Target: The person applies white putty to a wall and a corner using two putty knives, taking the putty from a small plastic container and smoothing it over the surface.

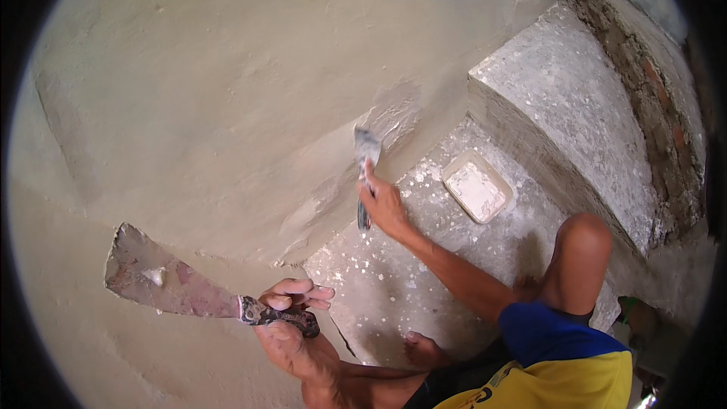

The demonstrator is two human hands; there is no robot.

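Observation:
My left hand [291, 333] holds the dark handle of a broad putty knife [178, 276], its fingers loosely curled and partly lifted. A small dab of white putty [155, 276] sits on that wide, stained blade. Farther up, my right hand [385, 203] grips a narrower putty knife [367, 144]. Its pale blade is at the plastered wall [227, 106], beside a rough, wet-looking patch [395, 112]. Whether the blade's edge touches the wall I cannot tell. To the right of this hand, a shallow rectangular tub [478, 186] of whitish putty rests on the speckled step.
A higher concrete step [560, 83] rises at the right, with a rough edge showing brick [659, 98] beyond it. White drips spot the lower step [447, 273]. My bent knee [585, 238] and a bare foot [424, 351] are close to the working area.

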